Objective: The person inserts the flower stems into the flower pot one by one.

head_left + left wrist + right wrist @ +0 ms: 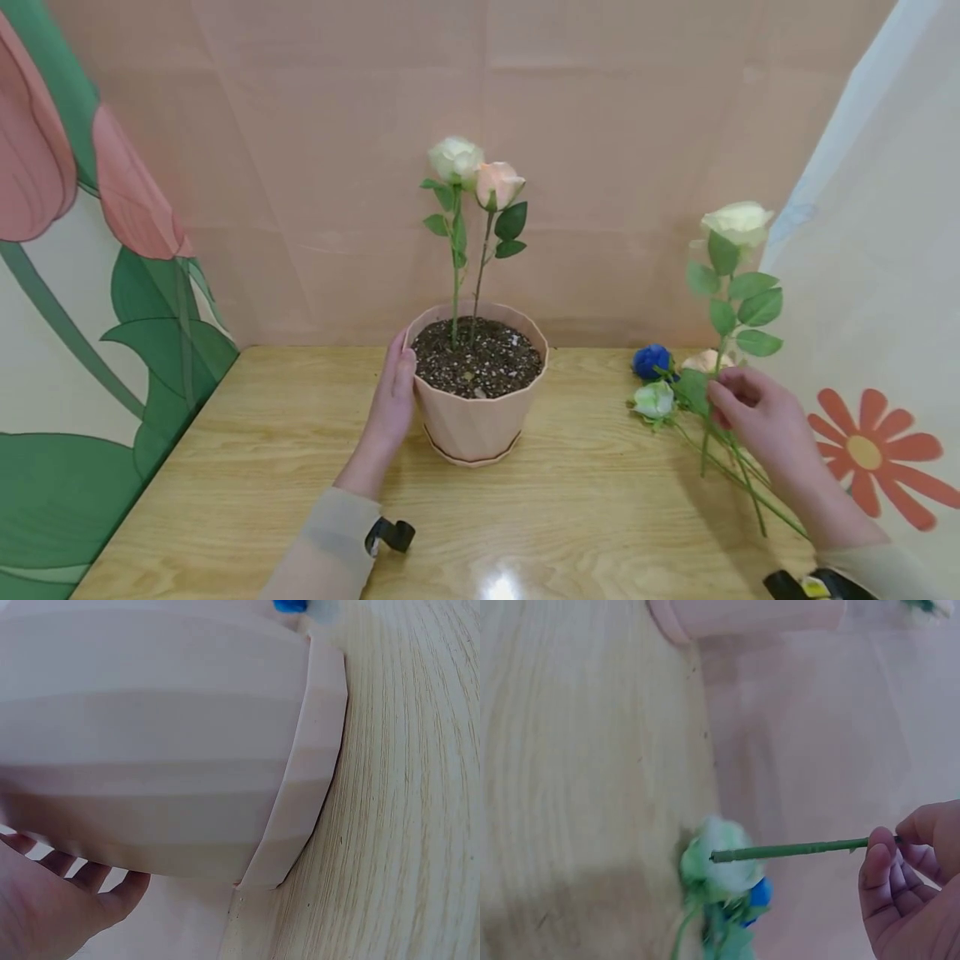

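A pink faceted flower pot (476, 425) filled with dark soil (480, 358) stands on a matching saucer (472, 458). A white rose (456, 158) and a pale pink rose (500, 183) rise from the soil. My left hand (392, 387) holds the pot's left side, its thumb near the rim; in the left wrist view its fingers (124, 892) lie along the pot wall. On the right, my right hand (765, 417) pinches the stem of another white rose (738, 223), upright above the table. The right wrist view shows that stem's cut end (727, 856) pointing away from the fingers.
Loose flowers lie on the wooden table (585, 517) at the right: a blue rose (651, 362), a greenish-white one (654, 401) and a peach one (705, 360) partly hidden. A pink cloth backdrop (337, 167) hangs behind. Printed panels flank both sides.
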A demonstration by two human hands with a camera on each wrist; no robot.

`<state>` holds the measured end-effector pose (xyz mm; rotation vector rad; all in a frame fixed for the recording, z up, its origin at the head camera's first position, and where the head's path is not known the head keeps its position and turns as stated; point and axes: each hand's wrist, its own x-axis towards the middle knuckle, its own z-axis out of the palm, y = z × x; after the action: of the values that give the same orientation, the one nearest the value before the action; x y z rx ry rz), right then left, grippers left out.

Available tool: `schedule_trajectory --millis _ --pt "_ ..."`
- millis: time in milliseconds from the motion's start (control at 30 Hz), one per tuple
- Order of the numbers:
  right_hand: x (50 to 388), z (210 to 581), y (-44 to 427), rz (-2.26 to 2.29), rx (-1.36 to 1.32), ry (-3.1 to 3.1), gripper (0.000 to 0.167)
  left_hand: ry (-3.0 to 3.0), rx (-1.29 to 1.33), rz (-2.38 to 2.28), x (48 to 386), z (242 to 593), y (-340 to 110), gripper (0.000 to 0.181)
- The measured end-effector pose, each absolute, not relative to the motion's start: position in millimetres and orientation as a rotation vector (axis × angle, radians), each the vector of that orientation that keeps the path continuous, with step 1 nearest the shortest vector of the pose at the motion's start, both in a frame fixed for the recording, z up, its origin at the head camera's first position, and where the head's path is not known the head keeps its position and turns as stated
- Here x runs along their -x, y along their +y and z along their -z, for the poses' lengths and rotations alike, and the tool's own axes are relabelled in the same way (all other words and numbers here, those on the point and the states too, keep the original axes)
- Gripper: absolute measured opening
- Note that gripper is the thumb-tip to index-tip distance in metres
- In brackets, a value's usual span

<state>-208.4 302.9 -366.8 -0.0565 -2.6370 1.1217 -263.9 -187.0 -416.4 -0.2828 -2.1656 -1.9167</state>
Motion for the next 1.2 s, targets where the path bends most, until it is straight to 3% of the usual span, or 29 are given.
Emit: schedule_trajectory --millis 1200 --pt "240 250 154 -1.166 -0.326 -2.336 0.032 -2.176 0.295 1.884 264 416 -187 0.058"
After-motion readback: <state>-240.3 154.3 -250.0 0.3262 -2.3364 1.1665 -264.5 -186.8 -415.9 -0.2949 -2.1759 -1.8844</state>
